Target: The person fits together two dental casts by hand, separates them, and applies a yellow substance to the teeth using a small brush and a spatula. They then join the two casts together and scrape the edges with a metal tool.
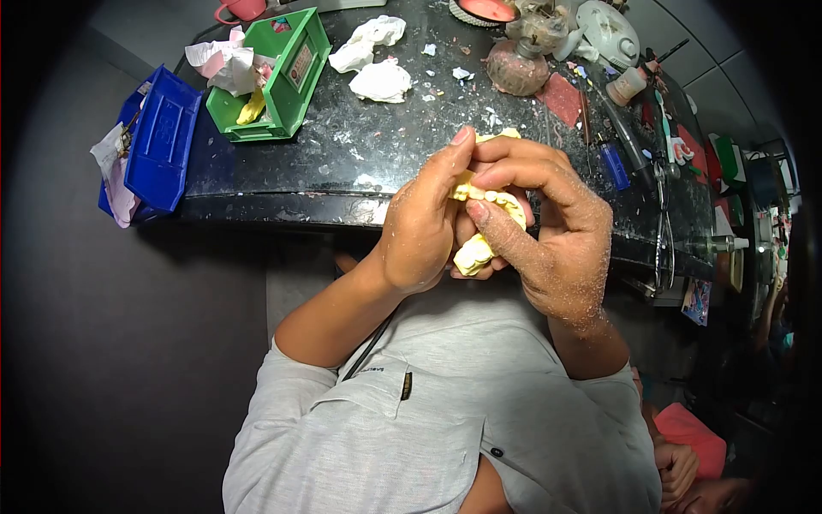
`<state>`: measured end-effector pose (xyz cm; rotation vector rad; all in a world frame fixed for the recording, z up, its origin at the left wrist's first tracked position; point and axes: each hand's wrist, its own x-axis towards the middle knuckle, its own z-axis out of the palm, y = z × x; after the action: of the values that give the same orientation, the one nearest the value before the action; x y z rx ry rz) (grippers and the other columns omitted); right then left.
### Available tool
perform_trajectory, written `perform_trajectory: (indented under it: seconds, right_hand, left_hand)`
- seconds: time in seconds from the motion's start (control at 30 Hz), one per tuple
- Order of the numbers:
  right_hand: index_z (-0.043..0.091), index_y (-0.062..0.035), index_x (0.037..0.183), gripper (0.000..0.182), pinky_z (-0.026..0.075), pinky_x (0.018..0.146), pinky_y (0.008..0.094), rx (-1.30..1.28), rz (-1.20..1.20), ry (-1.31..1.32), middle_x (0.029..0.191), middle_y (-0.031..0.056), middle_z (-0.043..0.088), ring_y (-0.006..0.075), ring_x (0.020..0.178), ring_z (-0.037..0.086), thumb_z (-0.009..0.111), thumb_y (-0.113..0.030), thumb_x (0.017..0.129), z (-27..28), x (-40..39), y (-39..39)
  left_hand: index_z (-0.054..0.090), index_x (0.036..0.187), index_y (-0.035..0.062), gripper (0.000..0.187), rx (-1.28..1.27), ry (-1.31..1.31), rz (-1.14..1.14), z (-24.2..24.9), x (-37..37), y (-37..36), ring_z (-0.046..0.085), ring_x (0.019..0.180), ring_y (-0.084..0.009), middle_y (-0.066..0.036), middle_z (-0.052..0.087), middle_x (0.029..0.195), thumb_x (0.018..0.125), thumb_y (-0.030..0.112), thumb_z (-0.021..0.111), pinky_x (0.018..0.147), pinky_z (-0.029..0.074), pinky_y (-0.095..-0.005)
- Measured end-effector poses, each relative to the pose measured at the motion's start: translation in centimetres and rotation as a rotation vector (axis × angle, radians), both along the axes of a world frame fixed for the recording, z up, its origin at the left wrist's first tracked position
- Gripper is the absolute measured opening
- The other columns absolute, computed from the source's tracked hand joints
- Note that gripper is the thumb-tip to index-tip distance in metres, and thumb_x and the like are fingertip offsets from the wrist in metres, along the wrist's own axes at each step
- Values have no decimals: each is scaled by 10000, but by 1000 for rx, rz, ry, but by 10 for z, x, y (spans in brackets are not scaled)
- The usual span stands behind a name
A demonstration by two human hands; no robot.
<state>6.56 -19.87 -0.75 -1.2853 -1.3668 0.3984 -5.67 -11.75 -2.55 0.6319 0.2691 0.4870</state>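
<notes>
A yellow dental cast (473,254) with a curved row of teeth is held in front of my chest, close to the bench's front edge. My left hand (421,218) is wrapped around its left side, thumb pointing up and fingers partly hidden behind. With the thumb and bent fingers of my right hand (561,231), I grip the tooth arch from the right. Pale dust covers the right hand and wrist. Another bit of yellow material (501,134) shows just beyond my fingers; whether it joins the cast is hidden.
On the black bench (248,184) are a green bin (300,90), a blue bin (163,137), crumpled white tissue (381,81), a pink wax sheet (561,98), a glass burner (518,68) and a blue lighter (613,164). Tools line the right. Another person's hand (676,467) appears lower right.
</notes>
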Motion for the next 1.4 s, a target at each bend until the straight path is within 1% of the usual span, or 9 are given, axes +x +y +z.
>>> perform_trajectory:
  seconds: [0.57, 0.67, 0.73, 0.77, 0.87, 0.9, 1.03, 1.23, 1.4]
  right_hand:
    - [742, -82, 964, 197, 447, 943, 360, -10, -6, -77, 1123, 84, 691, 222, 1066, 604, 778, -77, 770, 0, 2, -1]
    - [732, -82, 1007, 274, 443, 961, 369, -25, -1, -82, 1139, 100, 682, 235, 1083, 597, 806, -123, 747, 0, 2, -4]
    - [711, -82, 1066, 402, 436, 982, 379, -60, 18, -112, 1168, 120, 668, 247, 1092, 588, 848, -194, 705, 5, 1, -9]
    - [694, -77, 1099, 500, 430, 996, 394, -77, 57, -170, 1213, 131, 645, 256, 1113, 568, 879, -252, 668, 6, 4, -12]
    - [695, -78, 1086, 528, 430, 994, 406, -79, 77, -251, 1236, 119, 630, 260, 1130, 550, 904, -273, 641, 13, 3, -19]
    - [704, -44, 1075, 589, 399, 1026, 402, -88, 70, -261, 1244, 150, 628, 252, 1171, 535, 930, -273, 582, 14, 1, -22]
    - [690, -42, 1059, 630, 398, 1015, 412, -70, 27, -361, 1240, 162, 621, 262, 1171, 529, 951, -336, 567, 20, -8, -28]
    - [674, -39, 1052, 633, 401, 1006, 416, -53, 12, -372, 1245, 181, 612, 269, 1167, 520, 965, -330, 571, 19, -12, -31]
    - [672, -36, 1038, 620, 405, 1005, 415, -60, 7, -355, 1238, 184, 613, 267, 1162, 524, 969, -311, 568, 17, -13, -31]
  left_hand:
    - [609, 957, -65, 739, -29, -26, -30, -1, 1, 1, 603, 464, -195, -177, 650, 777, 1041, 543, 196, 358, 490, -271]
    - [609, 936, -77, 748, -15, -103, -86, -6, -1, 9, 593, 449, -185, -170, 640, 724, 1051, 530, 186, 354, 484, -261]
    - [594, 978, -37, 697, 93, -102, -323, -1, -5, 22, 542, 411, -150, -102, 600, 620, 1054, 551, 229, 330, 415, -234]
    - [616, 928, -19, 722, -4, -6, -256, 4, -6, 16, 499, 360, -98, -65, 575, 549, 1055, 566, 211, 302, 383, -202]
    - [621, 880, 7, 744, 69, -93, -396, -11, -10, 24, 474, 350, -62, -54, 574, 542, 1052, 586, 186, 311, 380, -188]
    - [614, 851, 11, 771, 82, -52, -426, -12, -15, 28, 469, 356, -49, -50, 575, 542, 1042, 611, 169, 323, 384, -178]
    - [620, 772, -15, 857, 9, -28, -538, 7, -16, 24, 479, 360, -59, -46, 561, 522, 1024, 646, 137, 343, 398, -171]
    - [615, 765, -93, 973, 165, -47, -668, -5, -15, 27, 510, 363, -72, -56, 556, 501, 995, 691, 86, 343, 418, -178]
    - [605, 754, -100, 982, 154, -96, -698, -17, -12, 27, 490, 324, -79, -67, 545, 478, 988, 701, 87, 308, 397, -179]
